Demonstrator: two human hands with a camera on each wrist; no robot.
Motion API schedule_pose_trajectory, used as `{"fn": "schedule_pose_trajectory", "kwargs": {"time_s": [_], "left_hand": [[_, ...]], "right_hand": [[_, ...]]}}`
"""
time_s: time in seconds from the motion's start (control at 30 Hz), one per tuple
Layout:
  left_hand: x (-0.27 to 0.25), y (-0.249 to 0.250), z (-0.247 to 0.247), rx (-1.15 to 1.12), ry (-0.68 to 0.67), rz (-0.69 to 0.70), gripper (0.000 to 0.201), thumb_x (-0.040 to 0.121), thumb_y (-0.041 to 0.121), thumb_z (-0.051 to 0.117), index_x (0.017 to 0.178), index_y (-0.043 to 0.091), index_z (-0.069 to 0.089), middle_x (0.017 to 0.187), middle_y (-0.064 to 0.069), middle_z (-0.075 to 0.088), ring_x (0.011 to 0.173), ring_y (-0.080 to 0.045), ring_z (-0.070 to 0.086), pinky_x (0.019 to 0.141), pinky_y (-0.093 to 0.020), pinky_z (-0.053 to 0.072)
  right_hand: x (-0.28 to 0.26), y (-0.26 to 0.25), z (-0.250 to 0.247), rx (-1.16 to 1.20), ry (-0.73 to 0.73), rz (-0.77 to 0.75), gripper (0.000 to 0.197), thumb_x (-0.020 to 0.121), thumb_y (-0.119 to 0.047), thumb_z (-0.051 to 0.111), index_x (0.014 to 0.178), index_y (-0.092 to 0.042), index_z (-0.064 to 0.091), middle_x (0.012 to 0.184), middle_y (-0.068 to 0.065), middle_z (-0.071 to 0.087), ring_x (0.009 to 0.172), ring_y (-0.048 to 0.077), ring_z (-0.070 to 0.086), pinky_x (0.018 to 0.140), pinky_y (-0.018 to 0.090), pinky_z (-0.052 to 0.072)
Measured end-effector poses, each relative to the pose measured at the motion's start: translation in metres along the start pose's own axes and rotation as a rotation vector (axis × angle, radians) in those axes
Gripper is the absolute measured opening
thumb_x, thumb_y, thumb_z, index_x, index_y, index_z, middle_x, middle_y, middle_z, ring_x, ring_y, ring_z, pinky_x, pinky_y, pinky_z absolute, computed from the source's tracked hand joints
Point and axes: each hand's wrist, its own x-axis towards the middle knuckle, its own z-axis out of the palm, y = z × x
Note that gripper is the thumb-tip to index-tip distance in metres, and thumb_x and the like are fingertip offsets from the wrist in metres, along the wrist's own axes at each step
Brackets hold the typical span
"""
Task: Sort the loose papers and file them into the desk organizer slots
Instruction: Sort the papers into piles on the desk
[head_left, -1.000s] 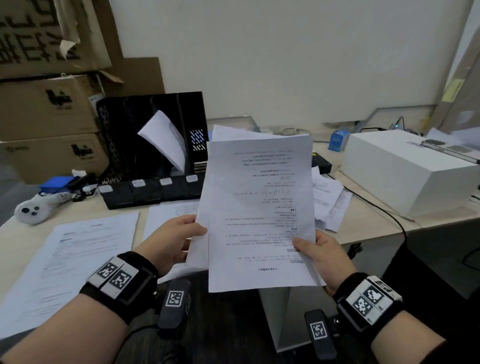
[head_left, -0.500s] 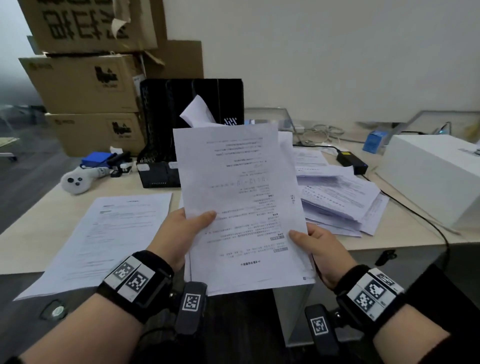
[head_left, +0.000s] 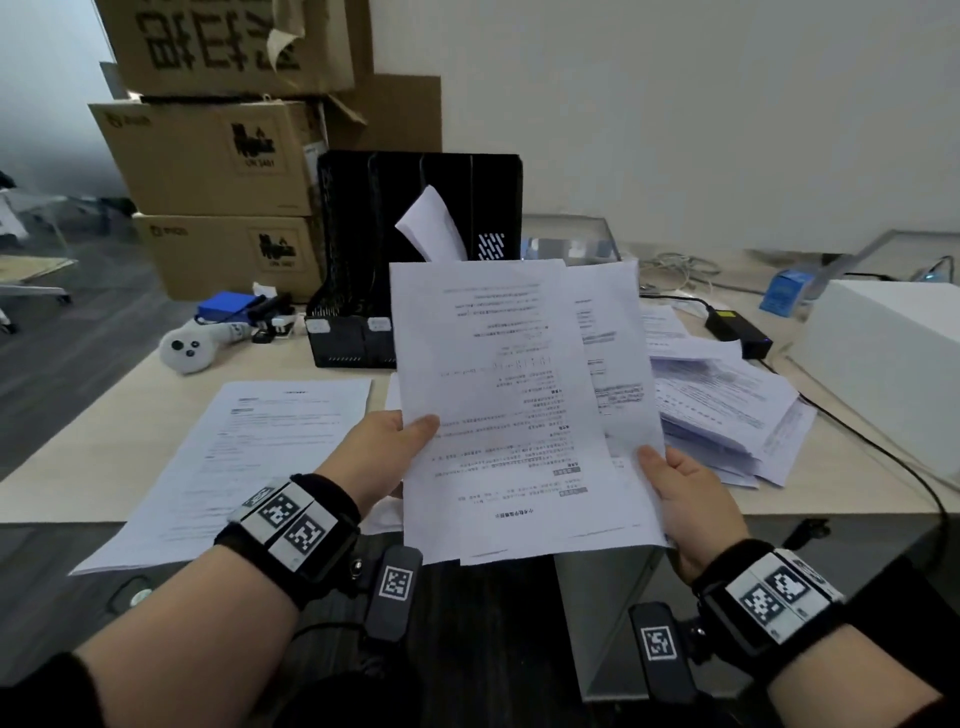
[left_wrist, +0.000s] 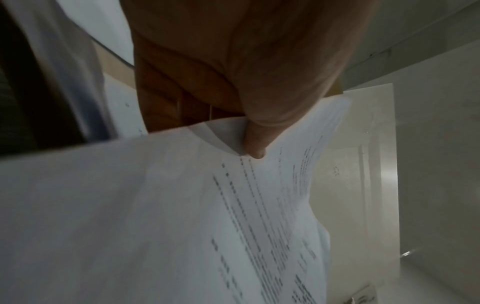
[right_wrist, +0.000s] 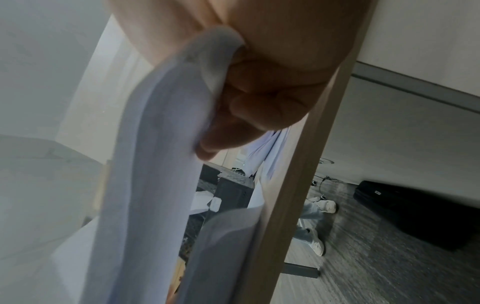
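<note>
I hold a few printed white sheets (head_left: 509, 410) upright over the desk's front edge, text upside down. My left hand (head_left: 384, 452) pinches the front sheet's left edge, thumb on its face; the left wrist view shows that thumb (left_wrist: 255, 142) pressed on the sheet (left_wrist: 182, 216). My right hand (head_left: 680, 493) grips the right edge of the sheet behind, fingers (right_wrist: 249, 115) curled round the paper (right_wrist: 155, 164). The black desk organizer (head_left: 415, 249) stands at the back of the desk with one white sheet (head_left: 431, 223) leaning in a slot. A loose pile of papers (head_left: 727, 410) lies to the right.
One printed sheet (head_left: 244, 457) lies flat on the desk at the left. A white box (head_left: 893, 358) stands at the right, a black power adapter (head_left: 737, 332) and cable beside it. A white controller (head_left: 189, 348) and cardboard boxes (head_left: 218, 156) are at the left rear.
The held sheets have fanned apart, the rear sheet now showing on the right. The view has swung left and down, so the organizer and the right-hand pile sit more to the right.
</note>
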Motion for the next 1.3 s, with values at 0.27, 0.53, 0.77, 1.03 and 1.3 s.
{"fn": "schedule_pose_trajectory", "kwargs": {"time_s": [0.27,0.53,0.77,1.03,1.3], "left_hand": [[0.013,0.006,-0.024,0.113,0.024,0.062,0.045,0.085,0.003,0.043,0.114,0.023,0.070,0.108,-0.016,0.075,0.092,-0.034,0.072,0.078,-0.044,0.057],[0.023,0.041,-0.070,0.293,0.173,0.151,0.033,0.088,-0.002,0.047,0.083,0.013,0.076,0.088,-0.008,0.077,0.088,-0.027,0.071,0.083,-0.036,0.056],[0.022,0.083,-0.114,0.841,0.236,0.215,0.032,0.089,0.000,0.040,0.067,0.016,0.056,0.071,0.000,0.055,0.076,-0.026,0.050,0.067,-0.033,0.038],[0.049,0.079,-0.117,1.793,-0.019,0.212,0.031,0.093,0.008,0.046,0.095,0.032,0.065,0.119,0.002,0.054,0.119,-0.028,0.047,0.101,-0.053,0.036],[0.075,0.011,-0.115,1.794,-0.084,0.310,0.028,0.097,0.012,0.051,0.110,0.029,0.069,0.136,0.003,0.049,0.125,-0.025,0.043,0.101,-0.048,0.040]], "right_hand": [[0.008,-0.002,-0.016,0.015,0.199,0.023,0.021,0.106,-0.023,0.052,0.093,-0.020,0.069,0.089,0.000,0.076,0.060,0.011,0.073,0.051,0.023,0.056],[0.009,-0.016,-0.002,0.004,0.214,-0.032,0.022,0.106,-0.023,0.051,0.093,-0.016,0.067,0.100,0.007,0.075,0.078,0.020,0.069,0.067,0.027,0.053],[0.006,-0.018,0.028,-0.032,0.177,-0.016,0.021,0.106,-0.023,0.052,0.094,-0.017,0.068,0.096,0.007,0.077,0.083,0.027,0.071,0.087,0.043,0.057],[0.008,-0.011,0.057,-0.057,0.109,-0.018,0.021,0.105,-0.022,0.052,0.094,-0.018,0.069,0.093,0.008,0.079,0.075,0.026,0.073,0.064,0.035,0.062],[0.010,0.002,0.072,-0.050,0.065,0.007,0.021,0.106,-0.018,0.051,0.097,-0.016,0.069,0.092,0.010,0.078,0.074,0.025,0.073,0.076,0.038,0.058]]}}
